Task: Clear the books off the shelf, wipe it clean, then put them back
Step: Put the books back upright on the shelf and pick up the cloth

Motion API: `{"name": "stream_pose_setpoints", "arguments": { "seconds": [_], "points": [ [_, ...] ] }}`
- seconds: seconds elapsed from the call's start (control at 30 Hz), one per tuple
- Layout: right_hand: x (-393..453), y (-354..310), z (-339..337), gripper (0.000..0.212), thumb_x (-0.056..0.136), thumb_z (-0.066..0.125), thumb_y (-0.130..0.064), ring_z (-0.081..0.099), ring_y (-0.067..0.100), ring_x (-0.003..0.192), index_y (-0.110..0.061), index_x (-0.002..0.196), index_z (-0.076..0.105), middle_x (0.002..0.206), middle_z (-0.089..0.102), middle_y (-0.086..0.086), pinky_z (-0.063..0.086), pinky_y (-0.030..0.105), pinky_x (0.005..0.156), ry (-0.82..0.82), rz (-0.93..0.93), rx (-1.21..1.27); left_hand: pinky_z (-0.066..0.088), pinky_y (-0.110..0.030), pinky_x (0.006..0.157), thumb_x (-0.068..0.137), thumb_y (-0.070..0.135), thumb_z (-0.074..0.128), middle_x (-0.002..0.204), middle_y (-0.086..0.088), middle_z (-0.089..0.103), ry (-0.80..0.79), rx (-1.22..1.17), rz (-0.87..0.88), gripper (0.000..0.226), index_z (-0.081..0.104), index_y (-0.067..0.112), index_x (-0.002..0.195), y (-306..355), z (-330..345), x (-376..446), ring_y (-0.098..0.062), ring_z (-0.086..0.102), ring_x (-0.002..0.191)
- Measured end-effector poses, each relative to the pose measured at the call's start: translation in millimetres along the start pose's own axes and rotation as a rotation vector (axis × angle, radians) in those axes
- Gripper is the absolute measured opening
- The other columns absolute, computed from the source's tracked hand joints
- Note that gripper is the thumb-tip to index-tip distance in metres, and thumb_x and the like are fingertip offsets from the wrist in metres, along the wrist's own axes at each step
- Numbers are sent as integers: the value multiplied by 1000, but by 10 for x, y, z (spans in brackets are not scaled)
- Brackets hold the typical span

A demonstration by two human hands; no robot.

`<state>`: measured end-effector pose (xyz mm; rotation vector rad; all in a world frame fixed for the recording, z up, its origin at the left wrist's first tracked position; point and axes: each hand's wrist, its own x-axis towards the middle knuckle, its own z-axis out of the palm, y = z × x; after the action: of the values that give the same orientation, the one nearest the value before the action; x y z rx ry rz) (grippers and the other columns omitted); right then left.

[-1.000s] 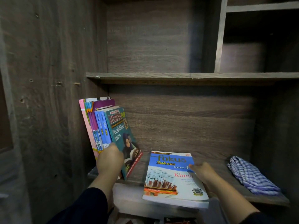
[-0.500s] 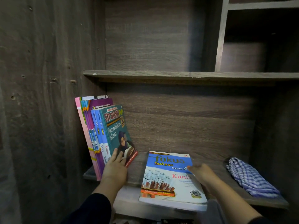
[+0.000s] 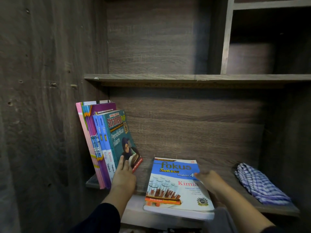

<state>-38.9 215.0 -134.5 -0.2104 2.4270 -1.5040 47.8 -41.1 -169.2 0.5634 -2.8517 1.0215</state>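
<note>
- Head view: your left hand (image 3: 123, 176), fingers straight, presses the teal book (image 3: 120, 138) closing the leaning row (image 3: 99, 145) at 9 o'clock on the shelf (image 3: 277, 208).
- Your right hand (image 3: 207, 179) rests on the flat Kimia book (image 3: 175, 185), 6 o'clock; grip unclear.
- Checked cloth (image 3: 259, 182) at 3 o'clock.

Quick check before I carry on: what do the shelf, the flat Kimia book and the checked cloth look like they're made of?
Shelf: looks like particleboard with a matte grey woodgrain laminate; the front edge shows a rough, speckled core.
Kimia book: paperback, glossy printed cover catching light, with a white page block at its near edge.
Cloth: soft woven fabric, probably cotton, blue-and-white checks, lying crumpled in folds.
</note>
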Motion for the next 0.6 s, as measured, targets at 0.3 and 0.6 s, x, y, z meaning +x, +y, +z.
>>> {"name": "stream_pose_setpoints", "arguments": {
  "seconds": [0.3, 0.6],
  "points": [
    [150, 82, -47, 22, 90, 55, -10, 55, 20, 56, 0, 71, 60, 65, 62, 9, 37, 24, 48, 144, 95, -120, 49, -31, 83, 95, 29, 48, 110, -11, 65, -135, -1156, -248, 27, 64, 9, 104, 118, -385, 26, -24, 61, 97],
    [257, 142, -19, 25, 91, 49, -4, 59, 25, 68, -2, 67, 54, 75, 63, 12, 37, 23, 51, 185, 119, -120, 53, -33, 79, 82, 15, 54, 103, -8, 67, -199, -1172, -405, 23, 64, 12, 104, 361, -590, 163, -27, 63, 90]
  ]
}}
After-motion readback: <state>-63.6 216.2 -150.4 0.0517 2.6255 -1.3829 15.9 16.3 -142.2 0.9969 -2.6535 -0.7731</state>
